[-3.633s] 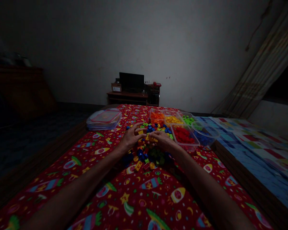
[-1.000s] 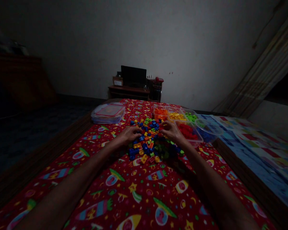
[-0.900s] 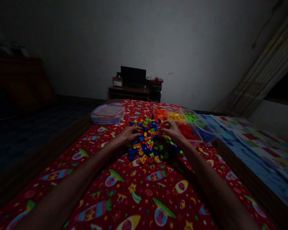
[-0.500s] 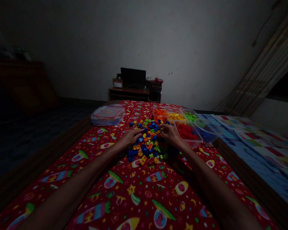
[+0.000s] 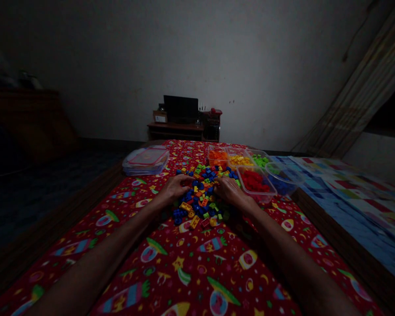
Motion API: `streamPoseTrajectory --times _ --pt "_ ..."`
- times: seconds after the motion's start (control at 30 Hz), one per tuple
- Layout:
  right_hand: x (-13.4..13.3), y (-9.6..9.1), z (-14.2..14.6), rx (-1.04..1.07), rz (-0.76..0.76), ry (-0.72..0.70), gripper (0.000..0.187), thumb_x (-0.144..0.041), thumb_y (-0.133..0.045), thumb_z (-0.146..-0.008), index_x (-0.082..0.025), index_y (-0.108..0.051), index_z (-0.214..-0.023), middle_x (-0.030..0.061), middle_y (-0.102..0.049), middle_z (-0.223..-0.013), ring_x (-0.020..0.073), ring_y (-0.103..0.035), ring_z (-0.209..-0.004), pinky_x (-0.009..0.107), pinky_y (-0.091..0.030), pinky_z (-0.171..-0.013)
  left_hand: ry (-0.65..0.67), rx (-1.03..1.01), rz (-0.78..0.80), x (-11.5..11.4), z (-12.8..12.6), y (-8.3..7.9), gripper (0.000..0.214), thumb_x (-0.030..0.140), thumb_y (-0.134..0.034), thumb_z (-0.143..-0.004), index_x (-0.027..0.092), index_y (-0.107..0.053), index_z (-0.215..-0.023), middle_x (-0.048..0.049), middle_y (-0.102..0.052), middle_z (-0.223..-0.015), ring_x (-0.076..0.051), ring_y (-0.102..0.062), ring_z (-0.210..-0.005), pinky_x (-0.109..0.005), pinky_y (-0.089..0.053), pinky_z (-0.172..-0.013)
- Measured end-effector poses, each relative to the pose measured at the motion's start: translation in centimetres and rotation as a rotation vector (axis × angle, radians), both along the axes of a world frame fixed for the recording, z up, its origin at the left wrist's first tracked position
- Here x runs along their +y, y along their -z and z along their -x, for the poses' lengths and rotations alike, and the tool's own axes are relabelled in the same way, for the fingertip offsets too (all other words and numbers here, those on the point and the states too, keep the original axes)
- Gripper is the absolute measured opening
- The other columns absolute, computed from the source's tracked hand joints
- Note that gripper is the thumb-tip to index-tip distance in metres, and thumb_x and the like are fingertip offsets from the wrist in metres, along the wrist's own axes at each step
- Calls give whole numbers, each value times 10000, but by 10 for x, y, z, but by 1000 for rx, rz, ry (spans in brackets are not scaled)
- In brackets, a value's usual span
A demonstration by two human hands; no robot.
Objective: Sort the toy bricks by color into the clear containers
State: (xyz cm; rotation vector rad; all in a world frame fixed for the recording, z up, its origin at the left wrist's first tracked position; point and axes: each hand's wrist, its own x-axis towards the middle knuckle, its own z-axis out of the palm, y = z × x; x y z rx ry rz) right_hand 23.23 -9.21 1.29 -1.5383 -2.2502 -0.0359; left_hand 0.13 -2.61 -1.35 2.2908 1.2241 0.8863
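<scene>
A loose pile of small toy building bricks (image 5: 204, 202) in blue, yellow, orange, green and red lies on the red patterned cloth (image 5: 197, 267). My left hand (image 5: 176, 188) is at the pile's left side, its thumb and fingers apart around a gap beside blue bricks, with nothing plainly held. Over the right side of the pile, my right hand (image 5: 229, 189) has its fingers curled down and drawn together; whatever is at the fingertips is too small and dark to name. The bricks under both palms are hidden.
Right of the pile stand clear plastic tubs sorted by colour: orange (image 5: 218, 156), yellow (image 5: 239, 160), green (image 5: 259, 160), red (image 5: 255, 181) and blue (image 5: 283, 182) bricks. Stacked clear lids (image 5: 146, 160) lie at the left. A monitor (image 5: 181, 109) stands on a desk behind.
My right hand has shifted slightly left and down, farther over the bricks, and its fingers are more bent. My left hand stays near the same spot. The view has tilted slightly.
</scene>
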Motion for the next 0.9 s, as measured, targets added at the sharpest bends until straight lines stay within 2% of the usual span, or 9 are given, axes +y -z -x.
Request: streamPoseTrajectory --times 0.1,0.2,0.3,0.4,0.47,0.6,0.73,0.8,0.9 --pt "2 -8 5 222 77 -2 187 -204 -453 -788 -155 -601 -683 7 -524 -621 123 -464 -593 235 -305 -575 -2 -47 35 -2 1 -1 462 351 -526 -688 191 -689 -1089 -43 -694 -1005 -218 -642 -858 -308 -531 -748" --pt "7 -12 8 486 203 107 289 -255 -398 -792 -175 -471 -524 -23 -408 -494 98 -387 -483 229 -257 -493 -18 -27 -8 -5 1 -10 451 373 -484 -713 183 -702 -1059 -48 -696 -965 -202 -637 -834 -285 -520 -720" --pt "12 -13 8 838 407 169 316 -321 -373 -812 -189 -451 -537 -7 -464 -495 101 -417 -466 216 -303 -464 56 77 -37 -9 6 -27 393 377 -499 -712 184 -728 -966 -51 -704 -933 -197 -631 -808 -283 -504 -735" --pt "11 -14 10 1208 629 62 242 -359 -416 -806 -201 -470 -631 2 -534 -545 104 -474 -485 195 -334 -445 239 241 60 -15 10 -40 318 391 -546 -716 202 -733 -890 -37 -711 -886 -195 -633 -775 -273 -490 -724" --pt "8 -18 13 1366 729 -2 217 -387 -448 -803 -205 -473 -689 -4 -541 -556 102 -489 -488 180 -315 -422 329 355 89 -21 9 -43 266 339 -569 -708 222 -730 -885 -28 -706 -874 -197 -632 -788 -261 -478 -725" --pt "3 -22 16 1408 817 -42 297 -481 -516 -787 -186 -524 -754 -3 -559 -595 83 -482 -479 161 -283 -399 342 515 2 -33 -1 -37 220 221 -603 -679 223 -728 -860 -50 -670 -869 -208 -614 -793 -259 -453 -711" --pt "4 -15 15 1300 705 -89 318 -472 -655 -688 -174 -555 -739 -35 -532 -597 54 -439 -459 158 -286 -404 243 669 -51 -40 -6 -33 117 151 -579 -680 178 -689 -708 -64 -636 -782 -171 -561 -659 -245 -417 -597" --pt "4 -12 15 1233 666 -119 315 -457 -669 -672 -171 -538 -693 -44 -520 -586 50 -429 -457 161 -292 -409 249 659 -73 -38 -6 -35 110 145 -558 -696 166 -666 -695 -59 -631 -785 -155 -553 -655 -232 -412 -590" --pt "3 -10 17 1145 646 -118 294 -429 -659 -696 -170 -527 -655 -54 -501 -552 47 -408 -441 164 -289 -406 247 484 -63 -29 -3 -37 108 213 -571 -712 166 -666 -728 -44 -644 -806 -157 -576 -714 -230 -435 -647"
